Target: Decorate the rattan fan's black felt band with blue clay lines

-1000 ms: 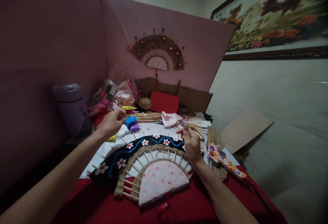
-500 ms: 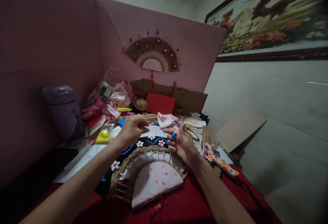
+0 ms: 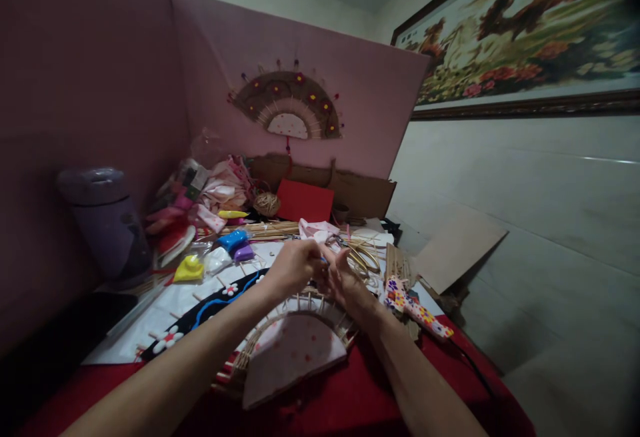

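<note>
My left hand (image 3: 293,269) curls its fingers against my open right hand (image 3: 353,290), near the blue bit (image 3: 324,262); its grip I cannot tell. Above the fan (image 3: 295,350), gentle pressure is better.

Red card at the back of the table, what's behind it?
Torn brown cardboard shows past the red card, and the pink board rises behind that. Whatever lies directly behind the card is covered.

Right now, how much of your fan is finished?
The black band already has white flowers and a blue line. The left hand and right hand seem to work a blue bit. Maybe left: bare stick tips; the wall fan has beads.
</note>
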